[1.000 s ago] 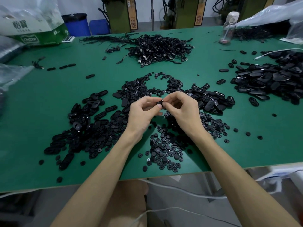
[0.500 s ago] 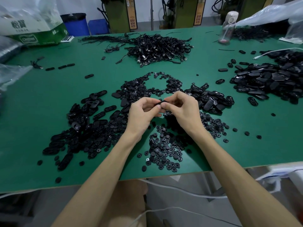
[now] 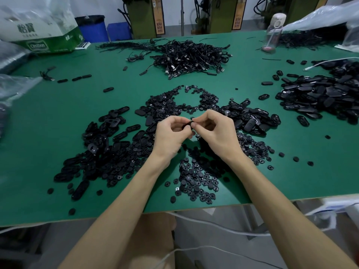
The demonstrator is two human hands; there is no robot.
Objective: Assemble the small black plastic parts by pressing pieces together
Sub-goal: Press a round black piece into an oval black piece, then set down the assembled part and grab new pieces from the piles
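Note:
My left hand (image 3: 172, 135) and my right hand (image 3: 217, 133) meet above the middle of the green table (image 3: 58, 117). Between their fingertips they pinch a small black plastic part (image 3: 190, 124), mostly hidden by the fingers. Under the hands lies a heap of small round black pieces (image 3: 196, 177). A pile of oval black shells (image 3: 104, 144) spreads to the left. Another cluster of oval parts (image 3: 250, 119) lies just right of my right hand.
A tangle of black cables (image 3: 190, 57) sits at the back centre. A big pile of oval parts (image 3: 320, 96) fills the right side, with a water bottle (image 3: 273, 33) behind it. A green and white carton (image 3: 44, 37) and plastic bags stand at the far left. The table's front edge (image 3: 194, 209) runs below my forearms.
Both hands stay together at the same spot. The fingers have shifted slightly around the small part, which now shows a little more between the fingertips.

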